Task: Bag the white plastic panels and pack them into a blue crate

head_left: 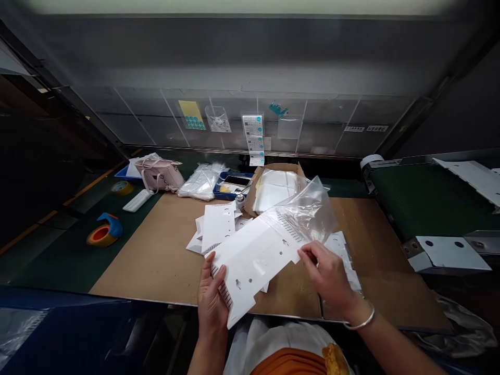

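Observation:
My left hand (212, 294) grips the lower left end of a white slotted panel (250, 255), thumb on top. The panel has rows of short slots at its ends and a few holes, and it is held tilted above the table. A clear plastic bag (318, 213) covers its far right end, and the loose part of the bag sticks up beyond. My right hand (328, 271) is closed in a pinch on the bag's edge near the panel's right corner. More white panels (219, 226) lie behind, and others (344, 255) lie partly hidden beyond my right hand.
Behind the panels stand a cardboard box (302, 172) of white bags, a blue tray (222, 192) with a phone, and a stack of clear bags (203, 179). A pink handbag (160, 174) and a tape dispenser (105, 230) are left. A green conveyor belt (425, 198) runs at right.

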Demonstrator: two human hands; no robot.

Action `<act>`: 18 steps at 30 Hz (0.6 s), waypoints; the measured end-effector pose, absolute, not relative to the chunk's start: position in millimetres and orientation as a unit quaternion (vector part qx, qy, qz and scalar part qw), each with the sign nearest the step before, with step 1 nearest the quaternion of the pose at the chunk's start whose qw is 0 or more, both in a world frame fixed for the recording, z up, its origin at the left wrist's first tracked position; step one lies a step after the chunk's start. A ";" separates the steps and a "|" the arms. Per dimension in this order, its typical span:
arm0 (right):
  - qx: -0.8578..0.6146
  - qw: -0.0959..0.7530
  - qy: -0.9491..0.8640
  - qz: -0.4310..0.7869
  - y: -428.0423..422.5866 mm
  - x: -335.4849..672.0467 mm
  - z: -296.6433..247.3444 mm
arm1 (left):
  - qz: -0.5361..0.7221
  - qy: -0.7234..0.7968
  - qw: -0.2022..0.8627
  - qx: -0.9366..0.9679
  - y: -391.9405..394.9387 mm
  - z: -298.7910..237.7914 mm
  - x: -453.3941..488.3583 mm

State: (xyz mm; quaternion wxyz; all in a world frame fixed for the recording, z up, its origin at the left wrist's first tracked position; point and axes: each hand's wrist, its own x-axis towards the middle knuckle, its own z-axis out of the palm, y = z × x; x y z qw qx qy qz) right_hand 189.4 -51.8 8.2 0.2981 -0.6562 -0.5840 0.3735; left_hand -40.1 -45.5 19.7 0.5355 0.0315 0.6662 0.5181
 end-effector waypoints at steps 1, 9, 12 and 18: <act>-0.659 0.321 -0.579 0.357 -58.7 185.6 6.9 | 0.522 0.667 0.530 0.036 -44.9 22.2 -36.5; -0.674 0.384 -0.524 0.352 -85.7 168.5 0.7 | 0.542 0.657 0.520 0.070 -52.6 33.0 -16.0; -0.653 0.380 -0.535 0.378 -83.0 162.4 1.6 | 0.525 0.654 0.540 0.065 -62.4 32.6 -9.1; -0.630 0.358 -0.567 0.392 -55.5 128.2 14.3 | 0.445 0.631 0.623 0.126 -70.1 32.2 8.1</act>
